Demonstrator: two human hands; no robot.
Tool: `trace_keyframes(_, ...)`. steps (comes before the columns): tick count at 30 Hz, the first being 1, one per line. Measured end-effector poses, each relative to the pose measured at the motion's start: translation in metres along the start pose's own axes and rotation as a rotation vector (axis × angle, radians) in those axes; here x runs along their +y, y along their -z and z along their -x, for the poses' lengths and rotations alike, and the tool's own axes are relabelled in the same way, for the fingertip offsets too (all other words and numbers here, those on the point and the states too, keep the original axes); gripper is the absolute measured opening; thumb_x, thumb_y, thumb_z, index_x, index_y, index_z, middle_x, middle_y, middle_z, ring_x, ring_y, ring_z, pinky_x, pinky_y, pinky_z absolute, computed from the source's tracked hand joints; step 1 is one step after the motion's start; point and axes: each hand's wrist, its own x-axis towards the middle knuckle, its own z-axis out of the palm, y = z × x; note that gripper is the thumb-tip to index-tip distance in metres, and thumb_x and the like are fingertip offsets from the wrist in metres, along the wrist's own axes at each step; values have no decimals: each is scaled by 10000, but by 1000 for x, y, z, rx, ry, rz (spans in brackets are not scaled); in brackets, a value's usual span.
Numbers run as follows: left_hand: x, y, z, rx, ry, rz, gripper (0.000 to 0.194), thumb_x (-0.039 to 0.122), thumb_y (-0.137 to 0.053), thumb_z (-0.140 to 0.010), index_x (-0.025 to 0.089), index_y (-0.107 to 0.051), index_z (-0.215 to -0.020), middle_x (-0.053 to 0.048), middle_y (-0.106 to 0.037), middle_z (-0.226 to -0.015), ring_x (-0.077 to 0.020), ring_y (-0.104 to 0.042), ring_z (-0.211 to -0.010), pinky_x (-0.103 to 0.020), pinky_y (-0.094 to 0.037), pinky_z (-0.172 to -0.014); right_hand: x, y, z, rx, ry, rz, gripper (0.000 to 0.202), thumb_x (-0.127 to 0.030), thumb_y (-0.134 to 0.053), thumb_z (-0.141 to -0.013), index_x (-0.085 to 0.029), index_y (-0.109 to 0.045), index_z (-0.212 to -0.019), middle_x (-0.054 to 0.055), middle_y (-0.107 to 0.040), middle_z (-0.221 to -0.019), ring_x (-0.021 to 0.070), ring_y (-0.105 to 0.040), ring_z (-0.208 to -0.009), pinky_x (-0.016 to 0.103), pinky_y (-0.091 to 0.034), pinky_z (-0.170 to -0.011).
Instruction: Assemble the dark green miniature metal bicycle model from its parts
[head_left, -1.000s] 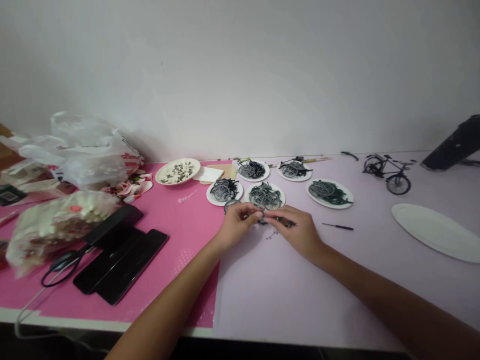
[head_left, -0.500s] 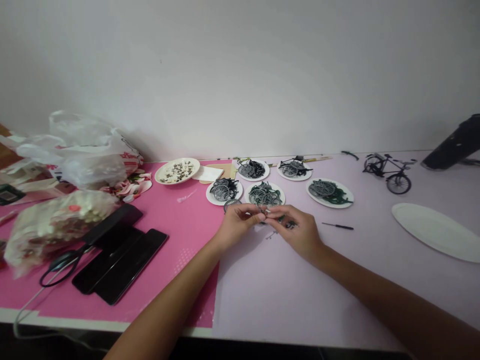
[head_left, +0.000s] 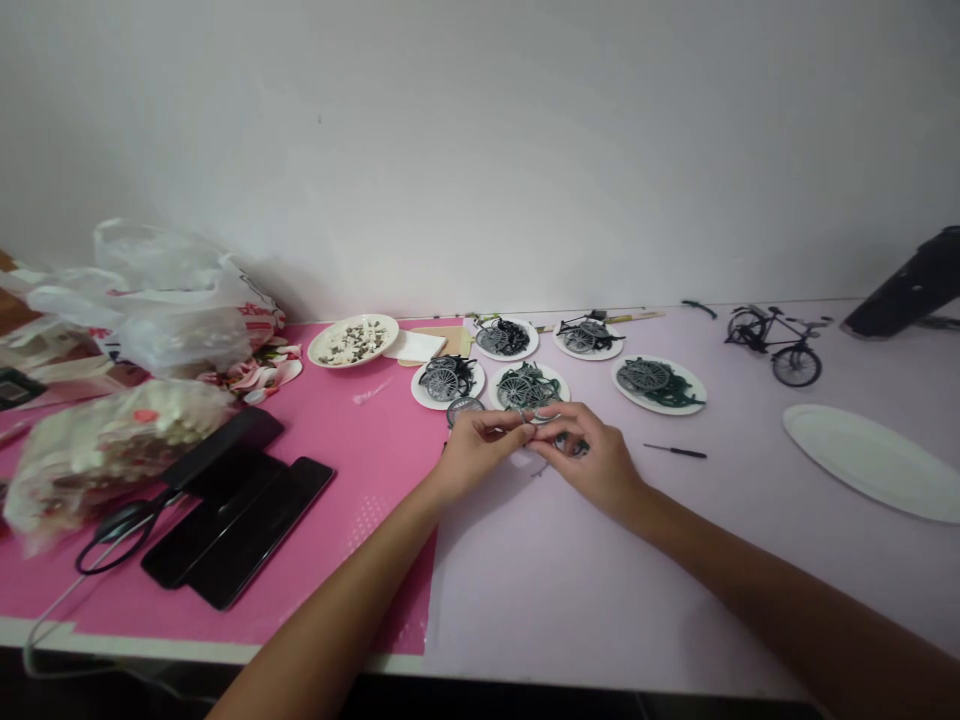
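Note:
Both hands meet over the lilac part of the table. My left hand (head_left: 478, 447) is closed, thumb and forefinger pinching something small. My right hand (head_left: 592, 455) is closed on the same spot; a bit of thin grey shows at its fingertips, its kind hidden by the fingers. Just behind the fingertips is a white plate of miniature bicycle parts (head_left: 531, 388), with spoked wheels on top. A small wheel (head_left: 463, 408) lies beyond my left hand. Small dark parts (head_left: 571, 443) show partly behind my right fingers. A black-handled screwdriver (head_left: 679, 452) lies right of my right hand.
More plates of parts stand behind, one at the right (head_left: 660, 386). A finished miniature bicycle (head_left: 778, 342) and an oval white plate (head_left: 874, 462) are at right. On the pink side are a bowl of small pieces (head_left: 354, 342), a black phone (head_left: 259, 535) and plastic bags (head_left: 172, 300).
My hands stay together at nearly the same spot, with the fingers shifted slightly. A little more thin grey shows at the right fingertips. The objects on the table stay put.

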Motion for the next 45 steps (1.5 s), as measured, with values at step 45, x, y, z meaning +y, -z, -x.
trace_keyframes(45,-6,4,-3,-104,-32,32,405,528,-844,-781,133,-830,-870,-76,-766,-788,-176,-643,-719,-287,-508,-696,6,12,-11,-73,421,277,632,-309,-802,-902,-337,-562,-1486,117,-671,-1194,338,-610,-1140,570,-560,-965)
